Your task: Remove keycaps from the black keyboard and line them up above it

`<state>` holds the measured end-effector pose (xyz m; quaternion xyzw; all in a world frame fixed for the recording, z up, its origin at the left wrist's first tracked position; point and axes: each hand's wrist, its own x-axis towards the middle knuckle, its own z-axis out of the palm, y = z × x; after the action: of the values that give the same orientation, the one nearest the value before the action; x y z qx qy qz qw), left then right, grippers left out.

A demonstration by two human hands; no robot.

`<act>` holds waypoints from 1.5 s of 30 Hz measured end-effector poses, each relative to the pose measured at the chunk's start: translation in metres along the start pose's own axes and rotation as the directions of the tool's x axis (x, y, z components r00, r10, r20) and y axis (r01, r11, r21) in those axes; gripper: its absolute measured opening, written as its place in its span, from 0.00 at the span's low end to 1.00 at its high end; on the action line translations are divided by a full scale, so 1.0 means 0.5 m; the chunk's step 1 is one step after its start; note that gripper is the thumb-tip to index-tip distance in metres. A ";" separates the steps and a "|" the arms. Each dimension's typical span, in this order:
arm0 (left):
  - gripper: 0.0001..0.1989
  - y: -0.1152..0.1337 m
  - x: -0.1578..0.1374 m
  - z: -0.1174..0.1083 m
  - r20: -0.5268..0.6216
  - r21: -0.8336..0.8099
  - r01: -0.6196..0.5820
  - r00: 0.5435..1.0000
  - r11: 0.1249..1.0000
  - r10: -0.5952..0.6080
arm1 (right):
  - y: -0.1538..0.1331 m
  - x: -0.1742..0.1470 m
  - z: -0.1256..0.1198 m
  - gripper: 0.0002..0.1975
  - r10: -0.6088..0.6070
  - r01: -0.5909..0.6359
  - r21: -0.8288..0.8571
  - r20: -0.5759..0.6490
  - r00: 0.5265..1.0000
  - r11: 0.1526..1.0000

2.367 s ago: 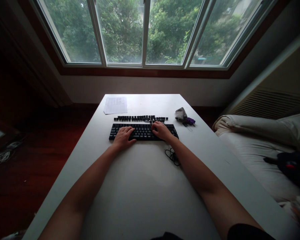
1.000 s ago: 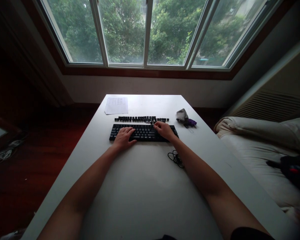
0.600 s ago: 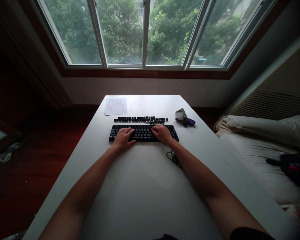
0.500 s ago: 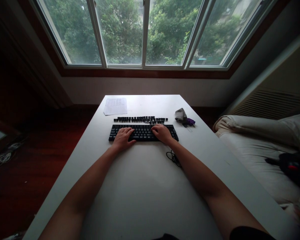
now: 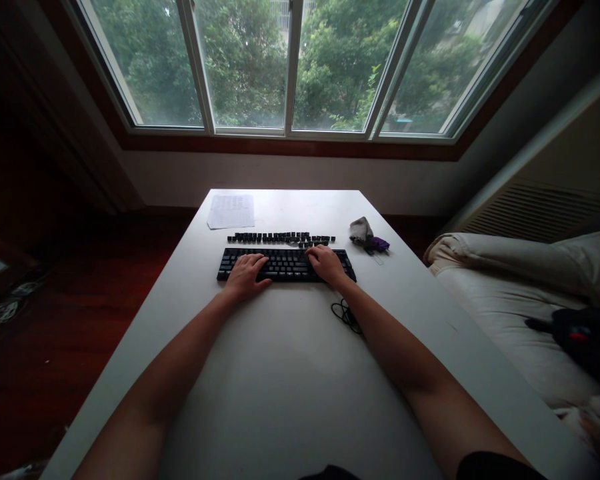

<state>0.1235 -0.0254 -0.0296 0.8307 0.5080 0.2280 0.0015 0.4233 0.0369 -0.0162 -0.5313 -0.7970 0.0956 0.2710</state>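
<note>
A black keyboard (image 5: 291,270) lies across the white table in front of me. On its left part rests my left hand (image 5: 247,275), palm down, its fingers stretched out and the thumb apart. My right hand (image 5: 326,263) is over the keyboard's right half, with fingers bent and drawn together at the keys. Whatever those fingertips hold, if anything, is too small to make out. Just beyond the keyboard, loose black keycaps (image 5: 270,237) stand in a row, with a few more at the row's right end.
A printed paper sheet (image 5: 231,212) lies at the table's far left. To the right are a grey cloth pouch (image 5: 361,231) and a purple item (image 5: 380,245). A coiled black cable (image 5: 345,315) sits beside my right forearm. A bed (image 5: 500,300) borders the table's right side.
My right hand has shifted slightly right and away from me over the keys. My left hand stays on the keyboard, and the keycaps have not visibly moved.
</note>
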 end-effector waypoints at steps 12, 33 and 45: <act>0.31 0.004 0.000 -0.005 0.008 0.007 0.006 1.000 1.000 -0.006 | 0.041 0.015 -0.063 0.12 0.045 -0.046 -0.061 -0.029 0.999 0.997; 0.28 0.011 0.007 -0.006 -0.005 -0.013 0.004 1.000 1.000 -0.004 | 0.291 -0.038 -0.132 0.13 0.639 -0.626 -0.282 -0.058 0.767 0.727; 0.27 0.008 0.006 -0.009 -0.002 -0.020 -0.004 1.000 1.000 0.004 | 0.204 -0.006 -0.156 0.14 0.538 -0.459 0.718 0.139 0.831 0.523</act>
<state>0.1263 -0.0260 -0.0234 0.8314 0.5042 0.2335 0.0088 0.5468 0.0661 0.0027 -0.5885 -0.4910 0.4495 0.4589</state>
